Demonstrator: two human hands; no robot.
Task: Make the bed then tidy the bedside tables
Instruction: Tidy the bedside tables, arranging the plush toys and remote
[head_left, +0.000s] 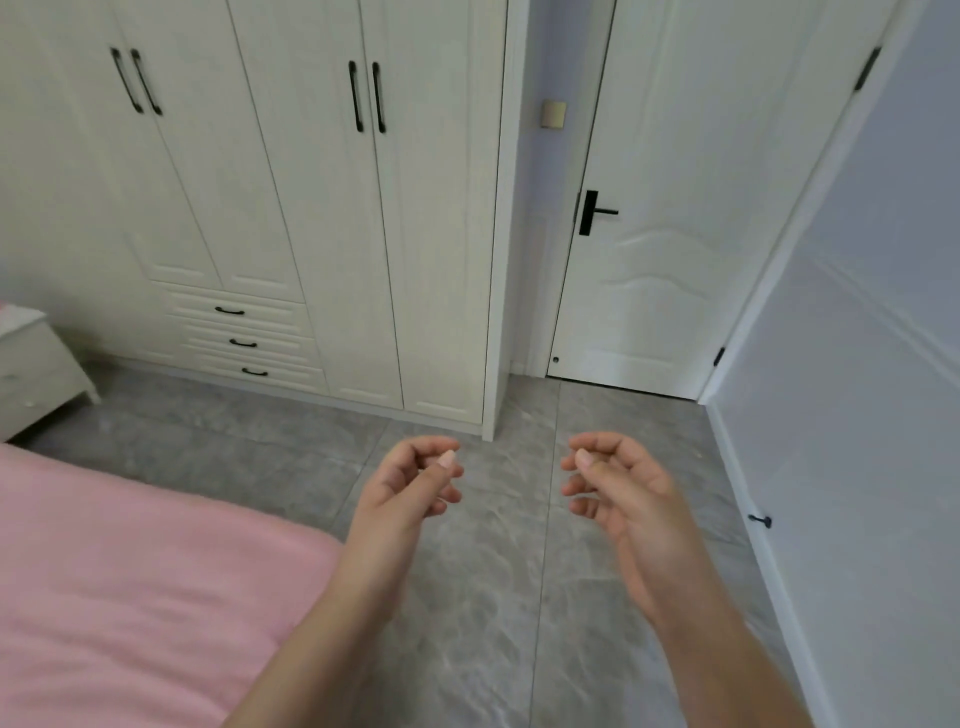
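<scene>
Both my hands are out in front of me over the grey floor (467, 597), and neither grip has anything in it: my left hand (410, 480) hangs with fingers loosely curled, thumb resting near the fingertips, and my right hand (615, 483) mirrors it, loose and holding nothing. I judge they are up like this because I am between moves, ready to reach for bedding. The bed (130, 582) sits low at my left, its pink cover lying fairly flat over the corner I can see; the rest of it is out of view, so I cannot say how far the making has got. Only one bedside table (36, 369) shows, white, at the far left edge beyond the bed, with something pink on top that I cannot make out. Ahead stands the wardrobe (291, 208): four tall doors counted by four black handles, plus three small drawers. One white door (691, 218) to the right, closed, one black lever.
</scene>
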